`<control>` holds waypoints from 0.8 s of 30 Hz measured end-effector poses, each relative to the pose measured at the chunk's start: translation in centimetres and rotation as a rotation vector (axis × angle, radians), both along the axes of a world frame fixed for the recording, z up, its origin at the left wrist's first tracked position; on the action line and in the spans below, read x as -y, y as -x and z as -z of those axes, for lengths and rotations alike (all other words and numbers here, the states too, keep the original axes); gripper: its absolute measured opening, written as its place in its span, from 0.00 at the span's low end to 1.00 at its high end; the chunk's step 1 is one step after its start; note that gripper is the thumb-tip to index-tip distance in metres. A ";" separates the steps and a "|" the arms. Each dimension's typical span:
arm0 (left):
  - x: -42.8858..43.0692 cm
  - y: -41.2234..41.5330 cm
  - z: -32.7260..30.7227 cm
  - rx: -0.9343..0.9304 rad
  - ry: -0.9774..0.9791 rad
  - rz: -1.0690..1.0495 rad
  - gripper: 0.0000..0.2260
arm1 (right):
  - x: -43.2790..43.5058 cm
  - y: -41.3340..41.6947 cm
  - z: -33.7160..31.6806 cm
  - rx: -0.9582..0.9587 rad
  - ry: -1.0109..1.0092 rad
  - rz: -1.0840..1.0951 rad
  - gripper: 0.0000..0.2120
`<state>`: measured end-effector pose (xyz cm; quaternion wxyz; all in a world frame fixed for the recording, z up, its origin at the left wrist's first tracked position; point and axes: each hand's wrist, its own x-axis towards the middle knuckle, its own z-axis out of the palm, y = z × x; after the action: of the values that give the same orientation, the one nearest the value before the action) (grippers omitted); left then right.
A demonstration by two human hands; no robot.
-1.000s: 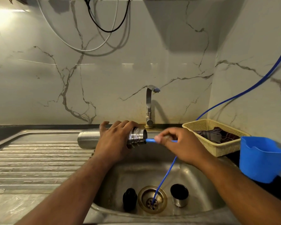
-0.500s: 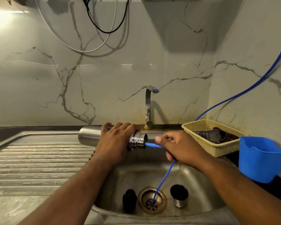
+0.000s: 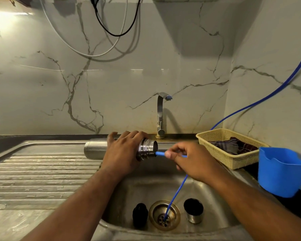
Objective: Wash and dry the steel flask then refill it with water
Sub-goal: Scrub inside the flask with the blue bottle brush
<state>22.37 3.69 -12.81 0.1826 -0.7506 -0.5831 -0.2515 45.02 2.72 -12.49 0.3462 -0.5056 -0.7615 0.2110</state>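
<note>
Over the sink (image 3: 146, 186): steel flask (image 3: 96, 151) lies horizontal, long axis left-right, base out over the drainboard (image 3: 42, 171), open mouth facing right. My left hand (image 3: 122, 153) wraps the body just behind the threaded neck. My right hand (image 3: 189, 160) sits just right of the mouth, pinching the blue tube (image 3: 177, 192). Its tip is at the mouth's lower rim, roughly on axis. Can't tell if water flows. Next move, I reckon: feed the tube straight left into the mouth. The right hand is the nearer one.

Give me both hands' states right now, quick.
Left hand: grips the flask.
Right hand: pinches the blue tube at the flask's mouth.
</note>
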 end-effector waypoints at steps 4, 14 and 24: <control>-0.1 0.1 0.1 0.081 0.022 0.016 0.32 | -1.1 -0.6 -0.7 0.565 -0.873 0.121 0.09; -0.7 3.0 -0.2 0.079 -0.022 -0.011 0.32 | -0.9 -5.5 -4.3 0.449 -0.374 0.120 0.14; 0.2 -1.6 -0.3 -0.010 -0.060 0.197 0.28 | 0.2 -2.6 -3.2 0.722 -0.659 0.054 0.18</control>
<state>23.95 3.53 -12.54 0.1824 -0.7995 -0.4979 -0.2821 47.66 2.54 -9.28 0.2070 -0.4298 -0.8458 -0.2389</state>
